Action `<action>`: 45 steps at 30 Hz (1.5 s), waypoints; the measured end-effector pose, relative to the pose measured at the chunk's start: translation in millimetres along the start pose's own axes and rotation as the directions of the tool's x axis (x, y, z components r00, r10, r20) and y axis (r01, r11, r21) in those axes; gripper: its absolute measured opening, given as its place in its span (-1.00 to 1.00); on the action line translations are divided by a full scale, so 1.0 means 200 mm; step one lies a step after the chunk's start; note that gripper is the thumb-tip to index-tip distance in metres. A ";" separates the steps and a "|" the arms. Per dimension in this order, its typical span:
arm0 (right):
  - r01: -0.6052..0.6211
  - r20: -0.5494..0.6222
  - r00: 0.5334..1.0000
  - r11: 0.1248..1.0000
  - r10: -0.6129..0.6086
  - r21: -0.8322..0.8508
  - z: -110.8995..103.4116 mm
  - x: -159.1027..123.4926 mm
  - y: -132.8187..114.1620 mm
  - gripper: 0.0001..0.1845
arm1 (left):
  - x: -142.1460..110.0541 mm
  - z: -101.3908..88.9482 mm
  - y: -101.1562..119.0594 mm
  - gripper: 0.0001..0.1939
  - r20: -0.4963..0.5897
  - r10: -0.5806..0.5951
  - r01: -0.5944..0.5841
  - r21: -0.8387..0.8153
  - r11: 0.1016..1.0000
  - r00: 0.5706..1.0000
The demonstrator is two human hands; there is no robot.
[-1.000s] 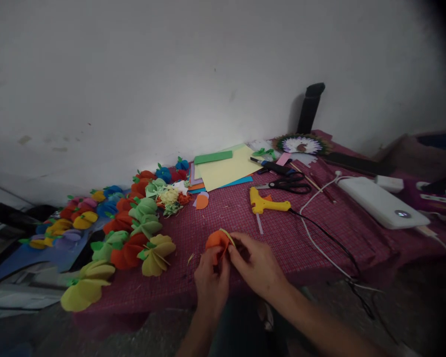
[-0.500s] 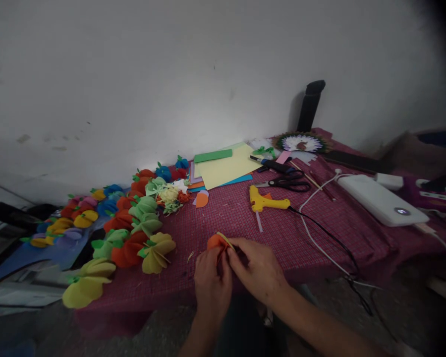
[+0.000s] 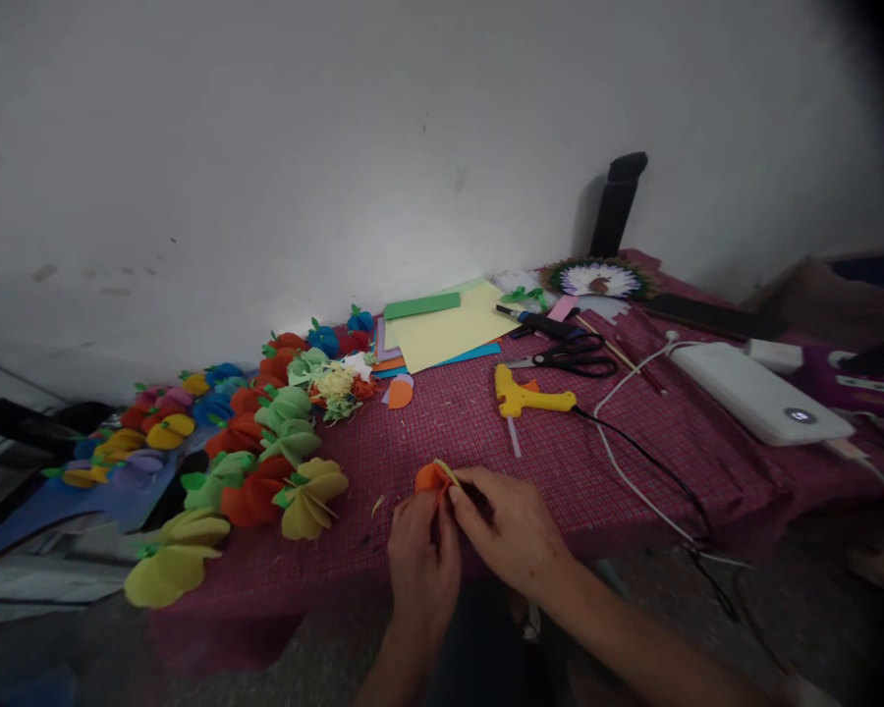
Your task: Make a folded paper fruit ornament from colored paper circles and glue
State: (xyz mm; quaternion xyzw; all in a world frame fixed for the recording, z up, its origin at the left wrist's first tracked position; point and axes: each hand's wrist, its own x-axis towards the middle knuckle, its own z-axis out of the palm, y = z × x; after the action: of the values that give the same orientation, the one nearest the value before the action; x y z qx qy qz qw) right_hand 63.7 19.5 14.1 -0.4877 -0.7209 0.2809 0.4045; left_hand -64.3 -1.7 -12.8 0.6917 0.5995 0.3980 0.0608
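An orange paper piece [image 3: 428, 478] with a yellowish strip along its right edge is held just above the table's front edge. My left hand [image 3: 423, 550] pinches it from below and the left. My right hand [image 3: 512, 525] has thumb and fingertips closed on its right side, where the fingers hide part of it. Nearest to the hands on the table lie a yellow glue gun [image 3: 530, 398] with a glue stick poking out, and black-handled scissors [image 3: 571, 361]. To the left stand several folded-paper pumpkins, among them a yellow one [image 3: 313, 499].
Coloured paper sheets [image 3: 457, 329] lie at the back, with shredded paper [image 3: 339, 388] to their left. A white power bank [image 3: 762, 393] and its cables are at the right. The checked cloth [image 3: 442, 422] bears small scraps. A wall rises behind.
Both hands stay nearly in place, still closed on the orange paper piece. The view has shifted very slightly; nothing on the table has visibly moved.
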 end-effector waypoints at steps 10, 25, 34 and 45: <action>-0.111 0.140 0.988 0.918 0.061 0.382 -0.03 0.01 0.06 -0.74 | 0.00 0.00 -0.04 -0.81 -0.047 0.012 -0.011 0.036 0.999 0.999; -0.201 0.162 0.978 0.826 0.134 0.526 0.00 0.04 0.10 -0.82 | -0.01 0.03 -0.05 -0.85 -0.014 0.182 -0.179 0.125 0.976 0.983; -0.204 0.146 0.978 0.855 0.151 0.476 0.00 0.04 0.11 -0.79 | -0.01 0.00 -0.03 -0.70 0.121 -0.090 0.097 -0.056 0.994 0.989; -0.168 0.109 0.984 0.930 0.139 0.326 -0.01 0.06 0.12 -0.73 | -0.02 0.02 -0.04 -0.73 0.136 -0.089 0.085 0.033 0.996 0.987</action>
State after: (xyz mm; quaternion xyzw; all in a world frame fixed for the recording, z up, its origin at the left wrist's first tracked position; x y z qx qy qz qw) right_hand 74.6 38.6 -0.9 -0.4546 -0.6388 0.4501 0.4274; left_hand -68.4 -0.8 -22.0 0.6915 0.6288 0.3381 0.1098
